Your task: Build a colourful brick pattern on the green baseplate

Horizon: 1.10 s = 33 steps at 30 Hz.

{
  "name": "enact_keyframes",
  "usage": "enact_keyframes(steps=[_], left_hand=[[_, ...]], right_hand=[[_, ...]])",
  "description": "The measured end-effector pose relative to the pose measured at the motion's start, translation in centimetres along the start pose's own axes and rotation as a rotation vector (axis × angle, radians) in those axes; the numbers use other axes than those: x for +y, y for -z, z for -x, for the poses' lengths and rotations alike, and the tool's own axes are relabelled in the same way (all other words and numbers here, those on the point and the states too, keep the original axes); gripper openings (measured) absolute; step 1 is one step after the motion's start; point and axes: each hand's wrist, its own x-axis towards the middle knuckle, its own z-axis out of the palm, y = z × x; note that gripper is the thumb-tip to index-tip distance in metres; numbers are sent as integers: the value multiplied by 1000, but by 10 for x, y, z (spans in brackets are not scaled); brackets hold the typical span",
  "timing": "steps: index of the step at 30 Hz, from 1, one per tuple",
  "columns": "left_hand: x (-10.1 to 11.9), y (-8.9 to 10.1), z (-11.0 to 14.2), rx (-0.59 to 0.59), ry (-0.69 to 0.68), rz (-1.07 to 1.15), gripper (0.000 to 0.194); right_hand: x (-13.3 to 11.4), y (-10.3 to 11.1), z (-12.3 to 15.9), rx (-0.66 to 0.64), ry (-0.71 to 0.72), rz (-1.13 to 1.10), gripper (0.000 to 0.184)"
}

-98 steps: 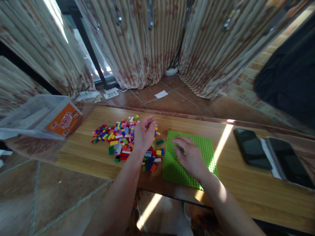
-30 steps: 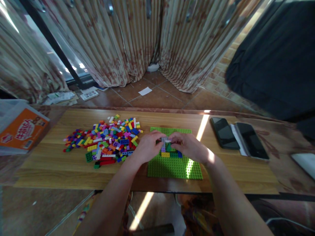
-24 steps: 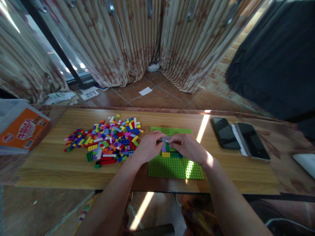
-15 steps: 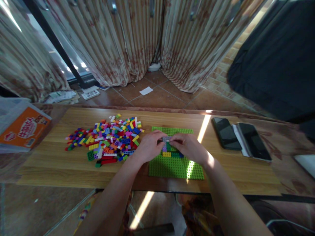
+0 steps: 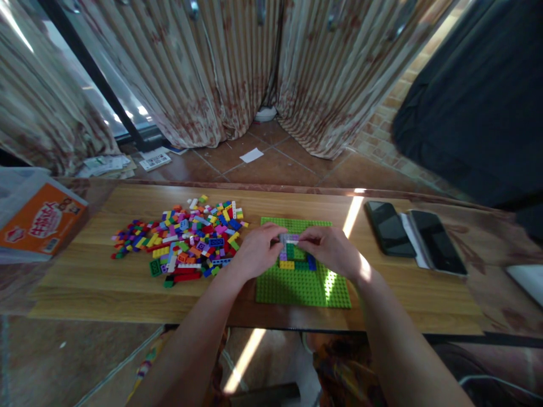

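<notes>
Centrally, a square, studded green baseplate point(image 5: 288, 291) lies on smooth wood-grain board point(image 5: 127, 299). On it sits a low, blocky brick frame point(image 5: 287, 264). The right hand point(image 5: 328, 250) pinches a slim white brick point(image 5: 292, 242) over its far side; the left hand point(image 5: 258, 251) curls its fingers against the frame's left corner, though whether they grip cannot be told. Glossy, hard-edged loose bricks point(image 5: 186, 240) spread left of centre. At the left edge, a translucent plastic bin point(image 5: 25, 180) bears an orange label, contents unclear. Pleated, patterned curtains point(image 5: 237, 73) hang across the top.
</notes>
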Motion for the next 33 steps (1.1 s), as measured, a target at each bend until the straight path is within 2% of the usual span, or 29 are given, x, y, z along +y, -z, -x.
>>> enact_keyframes(steps=[7, 24, 33], left_hand=[[-1, -1, -1, 2, 6, -16, 32], [-4, -3, -1, -4, -8, -22, 32], [-5, -3, -1, -20, -10, -46, 30]], right_hand=[[0, 2, 1, -29, -47, 9, 14], [-7, -3, 3, -135, 19, -38, 9], [-3, -6, 3, -131, 31, -83, 9]])
